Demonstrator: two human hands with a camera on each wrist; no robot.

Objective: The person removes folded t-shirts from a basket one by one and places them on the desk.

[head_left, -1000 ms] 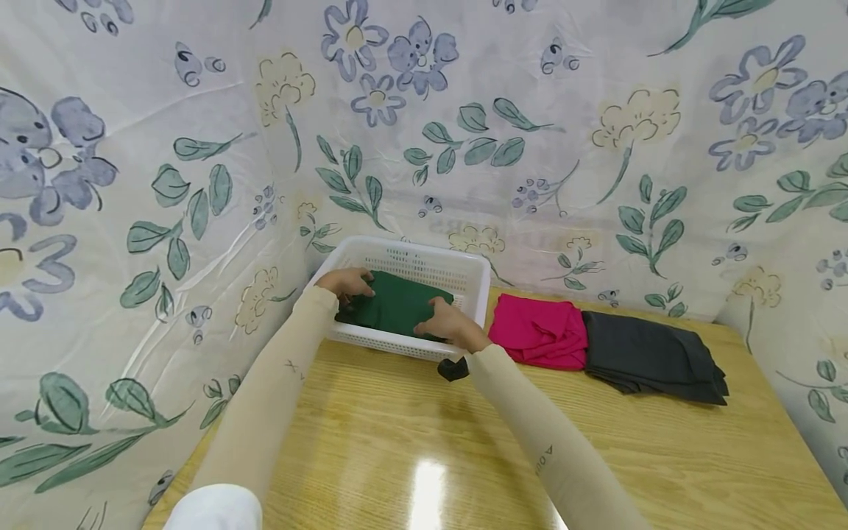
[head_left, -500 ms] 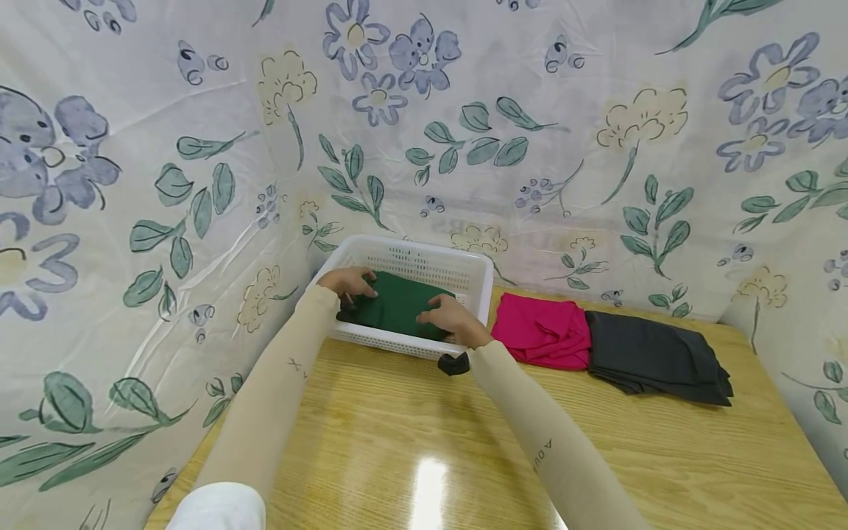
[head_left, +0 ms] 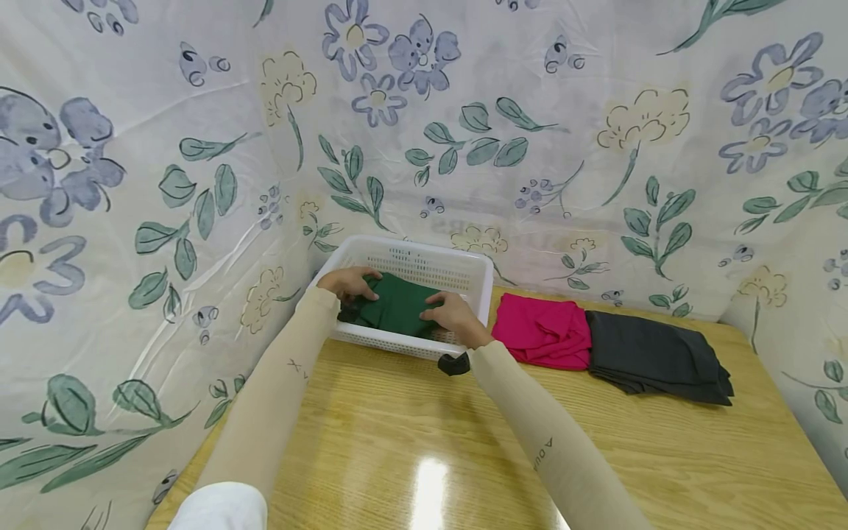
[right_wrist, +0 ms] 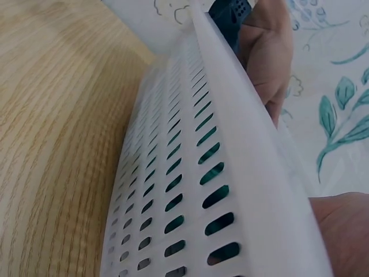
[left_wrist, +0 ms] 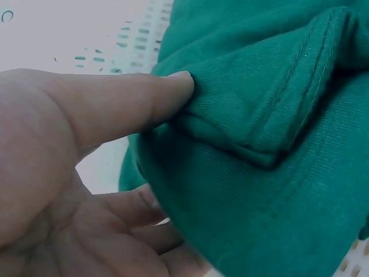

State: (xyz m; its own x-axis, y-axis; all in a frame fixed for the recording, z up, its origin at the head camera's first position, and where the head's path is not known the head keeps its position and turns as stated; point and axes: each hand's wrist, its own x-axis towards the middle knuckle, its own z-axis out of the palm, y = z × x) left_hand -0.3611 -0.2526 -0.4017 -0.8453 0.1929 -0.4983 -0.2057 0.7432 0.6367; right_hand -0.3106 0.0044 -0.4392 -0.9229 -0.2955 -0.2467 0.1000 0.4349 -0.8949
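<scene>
A folded green garment (head_left: 400,305) with a stitched hem lies inside a white plastic basket (head_left: 486,294). At its left end my left hand (head_left: 347,283) pinches the cloth; the left wrist view shows the thumb (left_wrist: 155,95) on top of a folded corner and the other fingers underneath. My right hand (head_left: 453,316) reaches over the basket's near right side and grips the garment's right end between thumb and fingers. In the right wrist view the perforated basket wall (right_wrist: 179,173) hides most of that hand, and green shows through its slots.
Right of the basket, a folded pink garment (head_left: 539,331) and a folded dark grey garment (head_left: 656,357) lie side by side on the wooden table (head_left: 397,427). Flower-patterned fabric (head_left: 464,199) hangs close behind the basket and along the left.
The garment's right edge has shifted left, away from the basket's right wall, and its surface has bunched slightly. Both hands stay almost in place; the head view has shifted a little.
</scene>
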